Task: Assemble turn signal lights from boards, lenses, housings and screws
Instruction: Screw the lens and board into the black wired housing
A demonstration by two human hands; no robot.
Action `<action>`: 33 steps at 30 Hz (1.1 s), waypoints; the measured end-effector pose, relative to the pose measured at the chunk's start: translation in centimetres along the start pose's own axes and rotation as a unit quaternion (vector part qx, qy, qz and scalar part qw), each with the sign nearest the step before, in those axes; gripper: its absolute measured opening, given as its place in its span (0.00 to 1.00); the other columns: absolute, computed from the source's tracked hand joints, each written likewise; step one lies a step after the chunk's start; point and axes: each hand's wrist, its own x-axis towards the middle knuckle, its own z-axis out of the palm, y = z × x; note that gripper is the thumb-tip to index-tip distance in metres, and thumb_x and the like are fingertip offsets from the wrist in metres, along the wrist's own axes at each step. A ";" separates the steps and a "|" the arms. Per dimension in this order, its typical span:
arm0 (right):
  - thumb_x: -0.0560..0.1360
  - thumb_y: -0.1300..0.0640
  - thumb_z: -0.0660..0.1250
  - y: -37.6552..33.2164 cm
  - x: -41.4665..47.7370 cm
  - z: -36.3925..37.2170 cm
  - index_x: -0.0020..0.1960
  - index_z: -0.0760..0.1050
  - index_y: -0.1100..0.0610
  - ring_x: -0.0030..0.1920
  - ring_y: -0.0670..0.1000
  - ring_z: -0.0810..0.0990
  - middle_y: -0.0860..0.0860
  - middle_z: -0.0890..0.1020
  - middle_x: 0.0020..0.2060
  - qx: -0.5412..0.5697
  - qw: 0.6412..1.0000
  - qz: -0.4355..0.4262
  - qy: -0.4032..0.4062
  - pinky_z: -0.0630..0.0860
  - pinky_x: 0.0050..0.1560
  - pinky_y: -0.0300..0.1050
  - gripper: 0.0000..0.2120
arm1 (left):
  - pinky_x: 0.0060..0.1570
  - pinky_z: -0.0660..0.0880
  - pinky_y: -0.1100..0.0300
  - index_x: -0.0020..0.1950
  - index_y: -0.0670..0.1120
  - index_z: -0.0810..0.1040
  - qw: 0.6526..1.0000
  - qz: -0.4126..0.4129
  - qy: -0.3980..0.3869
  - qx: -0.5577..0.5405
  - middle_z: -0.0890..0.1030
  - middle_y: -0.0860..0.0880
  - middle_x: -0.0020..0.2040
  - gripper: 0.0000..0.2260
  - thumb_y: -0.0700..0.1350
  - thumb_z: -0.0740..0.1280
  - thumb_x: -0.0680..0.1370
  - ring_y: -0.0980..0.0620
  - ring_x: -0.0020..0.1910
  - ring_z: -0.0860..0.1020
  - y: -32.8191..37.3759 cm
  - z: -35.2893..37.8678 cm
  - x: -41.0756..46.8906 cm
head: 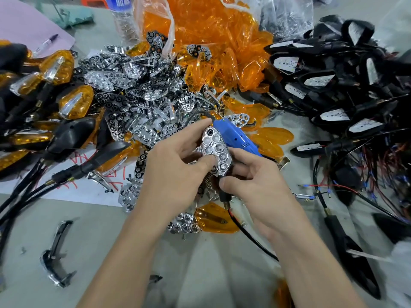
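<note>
Both hands meet at the middle of the table over one turn signal. My left hand (175,165) pinches a chrome reflector plate (216,150) with round cups, thumb on its face. My right hand (251,176) grips the black housing (223,192) under that plate; its threaded stem and black cable (249,236) trail toward me. A blue electric screwdriver (235,136) lies just behind the plate. Loose orange lenses (222,41) spill from a plastic bag at the back. A pile of chrome reflectors (133,90) lies left of centre.
Black housings with white boards (333,85) and wires are heaped on the right. Finished orange lights (57,70) with cables lie at the left. A lone orange lens (215,218) and a chrome trim piece (55,254) lie near me. A water bottle (122,16) stands at the back.
</note>
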 end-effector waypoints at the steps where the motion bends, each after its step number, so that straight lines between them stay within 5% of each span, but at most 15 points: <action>1: 0.70 0.77 0.67 0.1 0.1 -0.1 0.63 0.82 0.52 0.51 0.55 0.87 0.53 0.89 0.50 -0.001 1.000 0.000 -0.001 0.84 0.54 0.54 0.28 | 0.61 0.73 0.73 0.67 0.62 0.81 1.000 0.006 0.004 0.019 0.80 0.74 0.57 0.29 0.39 0.74 0.70 0.72 0.62 0.77 0.0 -0.1 -0.1; 8: 0.67 0.70 0.68 0.7 0.3 0.4 0.61 0.83 0.49 0.53 0.55 0.88 0.50 0.89 0.50 -0.029 0.998 -0.007 0.053 0.83 0.57 0.60 0.27 | 0.63 0.79 0.55 0.71 0.70 0.74 0.993 -0.006 0.039 0.111 0.80 0.67 0.64 0.29 0.52 0.71 0.71 0.67 0.59 0.80 0.1 0.7 -0.6; 12: 0.71 0.75 0.70 0.8 0.3 1.0 0.61 0.84 0.51 0.54 0.50 0.87 0.47 0.89 0.49 -0.078 0.992 -0.022 0.100 0.82 0.59 0.59 0.26 | 0.66 0.78 0.55 0.73 0.67 0.69 0.991 -0.004 0.063 0.116 0.82 0.65 0.63 0.31 0.52 0.70 0.71 0.69 0.62 0.78 0.0 1.6 -0.8; 19: 0.71 0.73 0.73 -0.1 -0.2 1.6 0.54 0.83 0.43 0.48 0.38 0.86 0.38 0.88 0.45 -0.127 0.980 -0.047 0.143 0.84 0.53 0.42 0.26 | 0.68 0.76 0.56 0.73 0.64 0.73 0.992 -0.028 0.087 0.090 0.74 0.79 0.51 0.32 0.54 0.74 0.68 0.72 0.61 0.77 0.2 2.5 -0.8; 23: 0.71 0.73 0.73 -0.6 -0.2 1.8 0.48 0.80 0.36 0.46 0.34 0.85 0.31 0.85 0.41 -0.149 0.975 -0.056 0.154 0.79 0.49 0.30 0.29 | 0.67 0.76 0.59 0.72 0.58 0.77 0.993 -0.037 0.099 0.053 0.80 0.68 0.61 0.30 0.50 0.76 0.69 0.71 0.62 0.77 0.4 2.8 -0.8; 26: 0.71 0.73 0.73 -0.6 -0.2 1.9 0.47 0.80 0.36 0.45 0.33 0.84 0.30 0.85 0.40 -0.146 0.974 -0.065 0.158 0.79 0.47 0.29 0.29 | 0.66 0.75 0.64 0.72 0.55 0.77 0.992 -0.039 0.112 0.038 0.79 0.68 0.60 0.30 0.44 0.79 0.71 0.72 0.62 0.77 0.4 3.2 -1.0; 29: 0.72 0.73 0.71 -0.5 -0.1 1.8 0.54 0.84 0.42 0.48 0.38 0.86 0.36 0.87 0.45 -0.135 0.977 -0.070 0.147 0.82 0.53 0.40 0.26 | 0.64 0.75 0.67 0.70 0.56 0.78 0.991 -0.039 0.122 0.035 0.78 0.73 0.53 0.29 0.44 0.78 0.70 0.74 0.60 0.77 0.4 3.5 -1.0; 33: 0.71 0.75 0.71 -0.6 0.1 1.5 0.48 0.81 0.35 0.47 0.37 0.86 0.35 0.87 0.43 -0.134 0.978 -0.069 0.141 0.81 0.51 0.36 0.31 | 0.64 0.77 0.59 0.63 0.62 0.80 0.992 -0.040 0.103 0.057 0.82 0.68 0.57 0.24 0.53 0.75 0.67 0.70 0.62 0.77 0.7 3.0 -0.5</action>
